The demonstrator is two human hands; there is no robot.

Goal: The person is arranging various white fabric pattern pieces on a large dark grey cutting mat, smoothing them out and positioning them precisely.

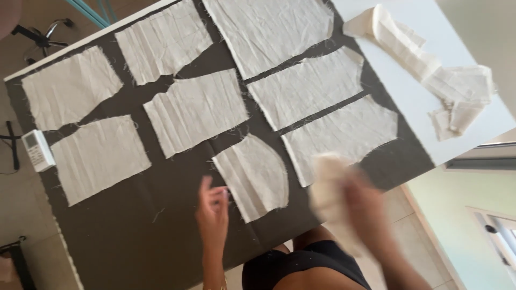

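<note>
A small white remote control (37, 150) with a pale screen lies at the table's left edge.

Pale tiled floor (414, 215), office chair base (40, 36), window frame (497, 231), daylight

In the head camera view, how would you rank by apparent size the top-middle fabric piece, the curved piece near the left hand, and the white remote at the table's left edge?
1. Top-middle fabric piece, largest.
2. Curved piece beside the left hand.
3. White remote, clearly smallest.

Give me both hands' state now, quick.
Left hand: open, empty, fingertips by the curved cloth piece.
Right hand: closed on a bunched cloth, blurred.
</note>
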